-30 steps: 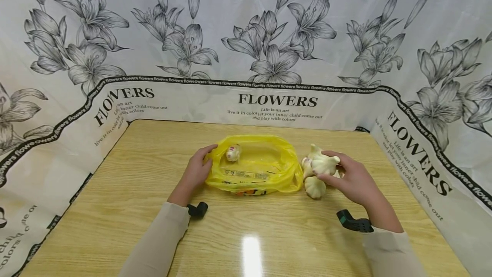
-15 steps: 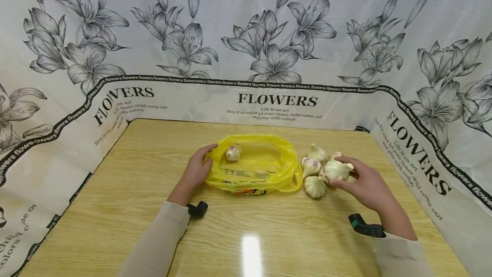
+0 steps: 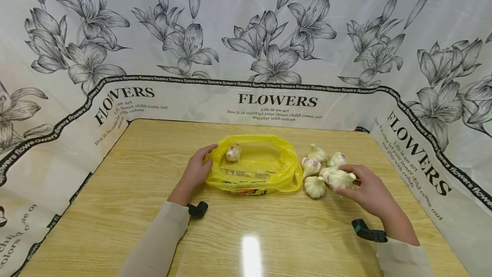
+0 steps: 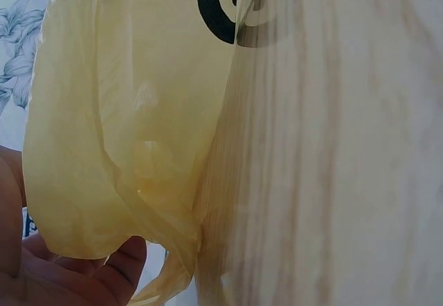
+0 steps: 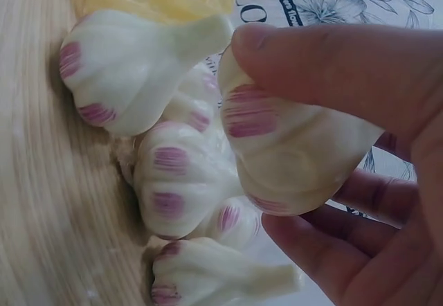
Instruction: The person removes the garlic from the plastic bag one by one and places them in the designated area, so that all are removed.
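Observation:
My left hand (image 3: 197, 168) holds the left rim of a yellow plastic bag (image 3: 251, 186), which lies with its mouth spread wide. In the left wrist view, fingers (image 4: 124, 268) curl at the edge of the thin plastic. One garlic bulb (image 3: 233, 152) with purple marks sits inside the bag at its left. To the right of the bag, my right hand (image 3: 370, 191) grips another garlic bulb (image 5: 291, 147) between thumb and fingers. It is held right beside a cluster of several pale bulbs, including a front bulb (image 3: 315, 187) and a back bulb (image 3: 317, 153).
The bag and bulbs lie on a light wood table (image 3: 215, 238). A white cloth (image 3: 276, 119) printed with flowers and lettering walls in its back and both sides. A black device (image 3: 369, 231) is worn on the right wrist, another black device (image 3: 197, 209) on the left.
My right hand has moved right and slightly nearer with its garlic bulb, uncovering more bulbs in the cluster. The left hand and the bag have stayed in place.

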A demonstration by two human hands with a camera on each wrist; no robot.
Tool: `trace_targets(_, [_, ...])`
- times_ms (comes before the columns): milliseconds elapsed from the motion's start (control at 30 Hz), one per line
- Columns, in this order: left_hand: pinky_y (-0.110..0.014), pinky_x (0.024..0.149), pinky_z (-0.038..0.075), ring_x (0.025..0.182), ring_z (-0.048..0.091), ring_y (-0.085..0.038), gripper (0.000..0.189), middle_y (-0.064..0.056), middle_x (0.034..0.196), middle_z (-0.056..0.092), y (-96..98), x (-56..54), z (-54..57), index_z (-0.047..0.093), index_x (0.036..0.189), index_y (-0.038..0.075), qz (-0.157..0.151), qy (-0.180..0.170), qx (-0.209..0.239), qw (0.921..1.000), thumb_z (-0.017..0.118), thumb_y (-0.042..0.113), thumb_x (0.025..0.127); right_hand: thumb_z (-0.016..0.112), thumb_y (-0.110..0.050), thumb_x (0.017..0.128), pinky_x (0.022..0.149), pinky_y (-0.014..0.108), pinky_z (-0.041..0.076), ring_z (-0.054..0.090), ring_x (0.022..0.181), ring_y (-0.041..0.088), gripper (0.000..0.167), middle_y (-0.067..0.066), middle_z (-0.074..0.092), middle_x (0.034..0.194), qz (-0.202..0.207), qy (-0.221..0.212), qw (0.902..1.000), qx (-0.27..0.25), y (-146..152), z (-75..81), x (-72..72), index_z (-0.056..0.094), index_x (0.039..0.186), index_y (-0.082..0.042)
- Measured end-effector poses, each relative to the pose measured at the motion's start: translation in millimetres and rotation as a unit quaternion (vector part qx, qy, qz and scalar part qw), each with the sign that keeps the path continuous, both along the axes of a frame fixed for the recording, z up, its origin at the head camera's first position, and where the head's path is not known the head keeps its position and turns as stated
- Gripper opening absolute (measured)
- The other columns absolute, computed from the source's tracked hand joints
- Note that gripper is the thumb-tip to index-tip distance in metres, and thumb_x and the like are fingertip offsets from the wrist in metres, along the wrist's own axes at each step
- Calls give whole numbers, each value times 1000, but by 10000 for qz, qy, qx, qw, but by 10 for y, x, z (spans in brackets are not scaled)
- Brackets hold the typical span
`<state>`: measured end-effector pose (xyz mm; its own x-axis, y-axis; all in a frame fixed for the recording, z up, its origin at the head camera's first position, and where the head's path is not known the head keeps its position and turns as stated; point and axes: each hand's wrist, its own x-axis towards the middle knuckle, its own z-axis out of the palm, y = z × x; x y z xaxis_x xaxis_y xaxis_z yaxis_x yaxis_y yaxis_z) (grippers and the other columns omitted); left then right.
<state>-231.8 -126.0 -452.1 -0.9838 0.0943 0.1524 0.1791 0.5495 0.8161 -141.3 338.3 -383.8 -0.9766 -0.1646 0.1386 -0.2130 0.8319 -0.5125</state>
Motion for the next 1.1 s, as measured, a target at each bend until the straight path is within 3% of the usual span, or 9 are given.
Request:
trace_targets(433, [-49, 115, 31, 139, 39, -29, 45, -10, 142, 47, 3, -5, 0, 46, 144, 22, -38, 13, 65, 10000, 45, 10, 100, 77, -45, 78, 88, 57, 46, 55, 112, 44, 73, 24, 49, 135, -171, -309, 9985, 415, 53, -140, -25, 53, 136, -9])
trace_targets(833, [-49, 115, 32, 138, 41, -28, 45, -10, 140, 48, -2, -6, 5, 47, 143, 23, -23, -12, 39, 10000, 46, 10, 100, 79, -45, 76, 88, 57, 47, 57, 110, 44, 71, 24, 54, 134, -82, -310, 9974, 648, 85, -237, -57, 56, 131, -6])
trace_targets(1100, [-49, 115, 32, 137, 41, -29, 45, -10, 140, 49, -2, 1, 7, 47, 143, 22, -34, 5, 44, 10000, 46, 10, 100, 81, -43, 73, 85, 53, 47, 58, 105, 39, 65, 23, 59, 125, -113, -411, 9969, 654, 51, -293, -51, 57, 123, -8])
